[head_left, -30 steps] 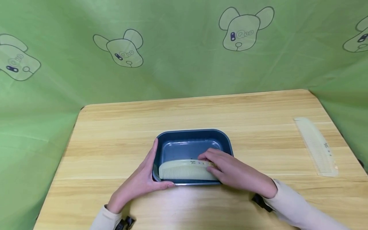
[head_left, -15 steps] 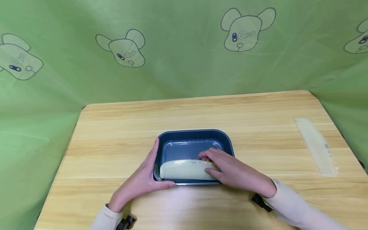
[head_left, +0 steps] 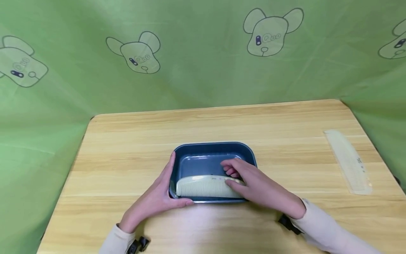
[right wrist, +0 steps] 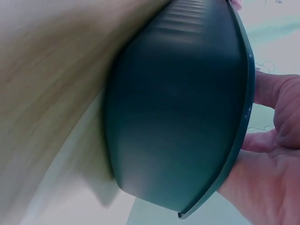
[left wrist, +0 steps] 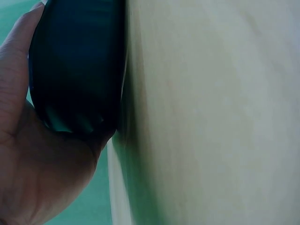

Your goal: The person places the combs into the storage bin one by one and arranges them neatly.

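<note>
Comb (head_left: 201,187) lies in tray (head_left: 196,165), 6 o'clock side; L hand (head_left: 157,197), fingers straight, braces tray @ 8; R hand (head_left: 255,181) loose, unclasped @ comb's 3 o'clock end.

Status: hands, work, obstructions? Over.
Left hand against dark-blue rectangular tray. Right hand at pale curved-backed comb inside, grip unclear. Second pale comb right of tray, not blocking.

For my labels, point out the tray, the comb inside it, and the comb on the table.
Tray (head_left: 197,166): head view, inner floor.
Inside comb (head_left: 204,187): head view, teeth.
Other comb (head_left: 347,162): head view, teeth.
</note>
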Action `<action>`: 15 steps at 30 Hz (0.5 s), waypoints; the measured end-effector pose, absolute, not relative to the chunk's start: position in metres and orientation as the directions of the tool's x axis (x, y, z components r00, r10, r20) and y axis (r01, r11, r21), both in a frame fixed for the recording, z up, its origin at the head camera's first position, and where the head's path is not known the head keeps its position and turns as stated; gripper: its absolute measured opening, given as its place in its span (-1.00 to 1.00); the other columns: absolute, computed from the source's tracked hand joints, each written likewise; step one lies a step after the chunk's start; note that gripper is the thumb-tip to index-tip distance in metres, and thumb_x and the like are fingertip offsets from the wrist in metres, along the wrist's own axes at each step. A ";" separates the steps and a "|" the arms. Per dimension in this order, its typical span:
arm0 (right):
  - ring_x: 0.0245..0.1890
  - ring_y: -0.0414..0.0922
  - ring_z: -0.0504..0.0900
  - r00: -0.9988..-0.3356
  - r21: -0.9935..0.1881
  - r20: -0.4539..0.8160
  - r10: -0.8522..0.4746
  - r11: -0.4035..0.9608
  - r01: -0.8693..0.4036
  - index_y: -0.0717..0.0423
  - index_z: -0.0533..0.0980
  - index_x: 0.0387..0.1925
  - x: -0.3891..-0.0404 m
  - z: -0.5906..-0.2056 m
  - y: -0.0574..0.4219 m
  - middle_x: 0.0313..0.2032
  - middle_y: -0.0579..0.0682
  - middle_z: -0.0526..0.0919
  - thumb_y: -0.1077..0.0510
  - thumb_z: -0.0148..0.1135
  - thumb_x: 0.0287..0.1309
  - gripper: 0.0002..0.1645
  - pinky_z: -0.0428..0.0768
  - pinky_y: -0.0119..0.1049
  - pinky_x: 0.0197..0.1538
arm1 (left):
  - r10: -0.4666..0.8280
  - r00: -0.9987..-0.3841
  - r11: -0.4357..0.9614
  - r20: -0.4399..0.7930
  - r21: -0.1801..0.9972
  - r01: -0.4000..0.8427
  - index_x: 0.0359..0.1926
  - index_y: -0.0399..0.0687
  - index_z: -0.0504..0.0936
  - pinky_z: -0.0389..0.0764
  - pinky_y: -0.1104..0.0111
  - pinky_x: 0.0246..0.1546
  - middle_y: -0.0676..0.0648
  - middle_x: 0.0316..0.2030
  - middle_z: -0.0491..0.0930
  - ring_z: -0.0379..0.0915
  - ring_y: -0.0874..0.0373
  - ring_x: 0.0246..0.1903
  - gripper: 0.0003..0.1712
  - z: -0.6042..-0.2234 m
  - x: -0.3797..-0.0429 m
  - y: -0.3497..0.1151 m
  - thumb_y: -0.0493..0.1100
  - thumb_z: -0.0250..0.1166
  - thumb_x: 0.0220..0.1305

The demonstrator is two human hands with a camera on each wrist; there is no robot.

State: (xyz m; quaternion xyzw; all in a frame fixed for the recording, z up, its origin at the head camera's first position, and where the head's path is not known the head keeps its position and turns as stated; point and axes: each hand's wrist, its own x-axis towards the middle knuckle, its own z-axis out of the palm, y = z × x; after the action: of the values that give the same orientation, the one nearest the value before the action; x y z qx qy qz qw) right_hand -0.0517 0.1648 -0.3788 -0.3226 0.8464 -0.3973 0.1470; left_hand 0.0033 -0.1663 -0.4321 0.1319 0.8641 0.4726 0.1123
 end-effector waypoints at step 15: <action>-0.11 -0.21 0.72 -0.810 -0.800 0.210 -0.548 0.381 -0.464 0.22 0.62 0.22 -0.056 -0.388 0.176 -0.03 -0.01 0.74 0.48 0.36 0.40 -0.58 0.73 -0.36 -0.01 | 0.336 -0.940 0.513 -0.053 0.848 0.135 0.78 0.25 -0.45 0.06 -0.15 0.58 -0.01 0.75 -0.33 -0.23 -0.06 0.69 0.72 -0.432 0.002 -0.165 0.25 0.75 0.06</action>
State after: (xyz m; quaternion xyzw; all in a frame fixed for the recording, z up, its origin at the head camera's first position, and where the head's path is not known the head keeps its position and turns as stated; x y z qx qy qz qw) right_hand -0.0561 0.1758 -0.3880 -0.3049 0.8297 -0.4655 0.0448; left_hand 0.0023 -0.1648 -0.4323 0.1364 0.8632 0.4745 0.1059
